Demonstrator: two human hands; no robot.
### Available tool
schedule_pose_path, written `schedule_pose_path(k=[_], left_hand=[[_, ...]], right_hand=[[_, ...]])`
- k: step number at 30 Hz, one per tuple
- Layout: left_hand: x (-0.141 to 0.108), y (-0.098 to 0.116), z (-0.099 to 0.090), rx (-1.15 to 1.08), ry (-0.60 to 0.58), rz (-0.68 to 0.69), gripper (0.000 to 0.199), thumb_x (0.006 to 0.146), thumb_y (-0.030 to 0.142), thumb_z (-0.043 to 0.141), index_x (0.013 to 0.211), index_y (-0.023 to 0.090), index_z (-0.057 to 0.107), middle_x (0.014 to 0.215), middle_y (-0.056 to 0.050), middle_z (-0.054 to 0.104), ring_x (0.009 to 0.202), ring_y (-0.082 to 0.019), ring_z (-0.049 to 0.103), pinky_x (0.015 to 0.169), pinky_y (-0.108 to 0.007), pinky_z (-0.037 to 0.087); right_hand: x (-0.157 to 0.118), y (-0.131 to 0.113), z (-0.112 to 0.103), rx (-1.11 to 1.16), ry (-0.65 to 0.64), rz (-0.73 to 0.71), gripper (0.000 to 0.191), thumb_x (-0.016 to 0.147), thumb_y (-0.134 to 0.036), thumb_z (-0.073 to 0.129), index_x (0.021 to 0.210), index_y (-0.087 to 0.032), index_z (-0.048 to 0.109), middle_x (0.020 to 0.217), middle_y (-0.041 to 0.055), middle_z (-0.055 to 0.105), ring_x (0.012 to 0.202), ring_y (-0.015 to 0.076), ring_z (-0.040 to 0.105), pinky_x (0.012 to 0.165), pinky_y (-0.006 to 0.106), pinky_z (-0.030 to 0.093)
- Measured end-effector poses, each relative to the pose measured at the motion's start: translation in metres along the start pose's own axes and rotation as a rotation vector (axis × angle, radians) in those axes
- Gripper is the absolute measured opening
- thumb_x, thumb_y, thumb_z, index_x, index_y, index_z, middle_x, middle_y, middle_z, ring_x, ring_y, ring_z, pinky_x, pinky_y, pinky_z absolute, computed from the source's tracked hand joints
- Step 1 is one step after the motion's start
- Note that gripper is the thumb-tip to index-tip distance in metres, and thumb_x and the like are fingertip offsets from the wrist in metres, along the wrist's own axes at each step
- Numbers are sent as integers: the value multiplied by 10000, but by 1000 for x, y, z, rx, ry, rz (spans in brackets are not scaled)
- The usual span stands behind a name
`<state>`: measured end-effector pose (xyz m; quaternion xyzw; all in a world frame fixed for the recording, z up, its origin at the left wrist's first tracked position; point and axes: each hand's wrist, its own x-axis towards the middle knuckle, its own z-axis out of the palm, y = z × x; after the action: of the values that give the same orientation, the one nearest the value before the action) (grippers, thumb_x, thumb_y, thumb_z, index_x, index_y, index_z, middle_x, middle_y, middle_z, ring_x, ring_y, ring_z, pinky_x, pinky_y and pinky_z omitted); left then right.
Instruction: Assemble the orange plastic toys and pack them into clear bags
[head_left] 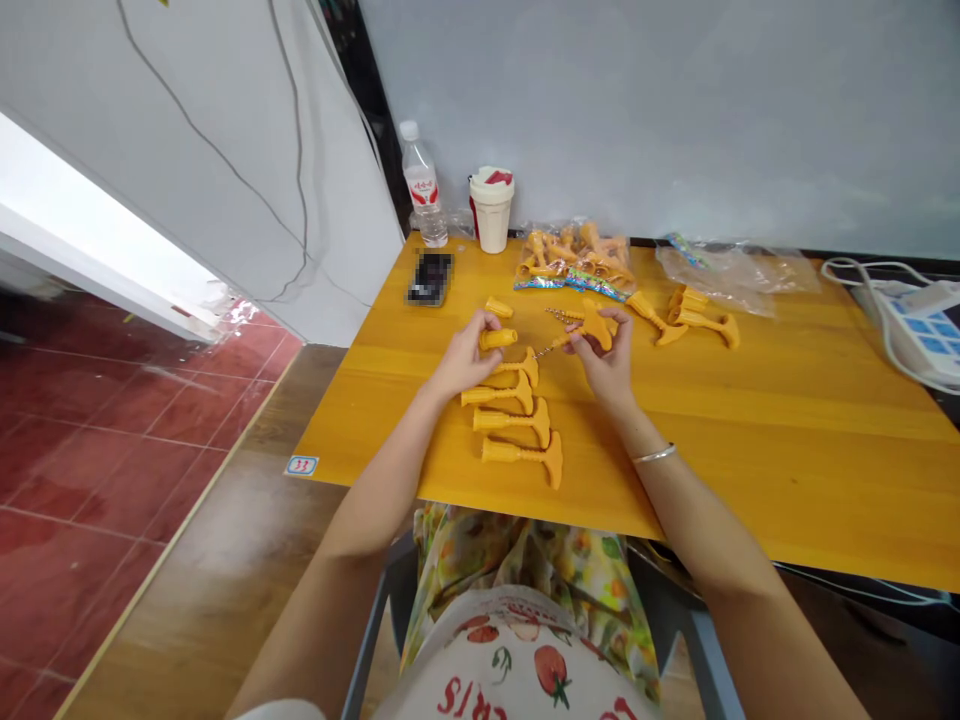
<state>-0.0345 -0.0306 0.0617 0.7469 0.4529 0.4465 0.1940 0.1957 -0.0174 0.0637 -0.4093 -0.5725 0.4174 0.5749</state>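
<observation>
My left hand [466, 357] grips a short yellow plastic sleeve [499, 339] in its fingertips. My right hand [609, 356] holds a yellow plastic corkscrew [596, 326] steady, its thin metal spiral pointing left, over the yellow wooden desk [757, 450], just above a row of yellow T-shaped handles [517, 425].

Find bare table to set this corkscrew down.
Bare tabletop spreads right of the right hand, below the orange handles; a patch lies left of the left hand. Crowded: the handle row under the left hand, and the bagged parts behind.
</observation>
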Motion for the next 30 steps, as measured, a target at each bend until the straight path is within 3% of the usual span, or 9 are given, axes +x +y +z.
schedule_pose_path(k=[5,14,17,19,23,25,27,30], left_hand=[[-7,10,0,133,-107,-38,270,751,174,530,993,216,418,952,-24,547,730,-139,540,720,-292,466],[-8,19,10,149,-156,-34,302,783,173,539,1077,209,479,1022,-53,625,911,-192,619,827,-322,488],[-8,20,14,107,-140,16,314,784,157,565,1090,197,508,1031,-58,642,941,-188,632,864,-316,490],[-7,18,13,86,-123,56,284,815,173,591,1094,193,539,1036,-59,657,966,-186,639,885,-312,489],[-3,13,4,64,-66,87,220,884,352,660,1029,189,631,996,-54,682,945,-186,645,880,-308,484],[-2,10,1,71,-55,84,251,878,408,678,999,190,670,948,-46,679,900,-178,641,846,-294,483],[-3,9,0,85,-82,98,242,890,413,662,992,197,701,921,-40,663,867,-169,633,817,-280,481],[-5,10,2,99,-133,115,232,915,390,626,1028,214,726,931,-41,635,855,-161,622,802,-271,480]], right_hand=[[-8,1,-8,-87,107,20,434,903,-532,516,1211,-316,300,1038,51,657,758,187,699,802,409,591],[-19,-6,6,-142,62,-86,463,933,-577,494,1285,-330,323,1156,102,621,954,241,695,803,426,589],[-27,-5,15,-106,-36,-75,470,947,-549,491,1314,-330,297,1173,108,636,891,231,715,809,437,588],[-29,-4,16,-126,-170,-80,513,959,-552,467,1373,-329,261,1196,115,646,914,234,721,824,438,583],[-21,-6,1,-359,-448,-147,601,953,-560,490,1446,-262,318,1143,121,682,936,248,717,838,416,568],[-16,-10,-8,-565,-475,-187,513,955,-566,482,1327,-215,515,981,110,712,847,261,707,806,422,553],[-14,-14,-11,-709,-433,-156,476,957,-606,441,1023,-196,673,726,77,669,701,252,662,734,412,532],[-16,-19,-4,-633,-392,137,630,968,-674,305,636,-224,594,463,21,461,503,202,530,600,367,479]])
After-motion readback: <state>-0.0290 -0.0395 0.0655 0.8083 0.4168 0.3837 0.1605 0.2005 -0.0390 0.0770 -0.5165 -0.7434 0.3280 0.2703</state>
